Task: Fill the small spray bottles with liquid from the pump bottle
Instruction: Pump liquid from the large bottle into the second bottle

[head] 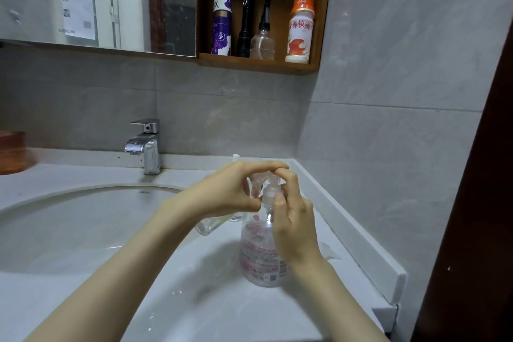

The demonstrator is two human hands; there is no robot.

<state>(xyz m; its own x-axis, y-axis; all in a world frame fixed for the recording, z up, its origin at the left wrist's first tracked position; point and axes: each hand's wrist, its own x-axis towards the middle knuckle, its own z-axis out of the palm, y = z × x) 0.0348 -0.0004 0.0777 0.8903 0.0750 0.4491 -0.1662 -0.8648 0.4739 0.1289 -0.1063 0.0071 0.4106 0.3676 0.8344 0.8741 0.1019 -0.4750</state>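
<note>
A clear pump bottle [262, 254] with a pink printed label stands on the white counter [211, 300] to the right of the sink. My right hand [295, 223] grips its neck just under the pump head [270, 191]. My left hand [231, 193] holds a small clear spray bottle [207, 227] tilted, its upper end up against the pump nozzle, and the forefinger reaches over the top of the pump. Behind my left hand the white tip of a second small bottle [236, 157] pokes up; the hand hides most of it.
The round sink basin [83, 228] and a chrome tap [147, 144] lie to the left. A raised white ledge [349, 233] runs along the tiled wall on the right. A wooden wall shelf [258, 64] holds several bottles and a torch. A brown object [12, 153] sits far left.
</note>
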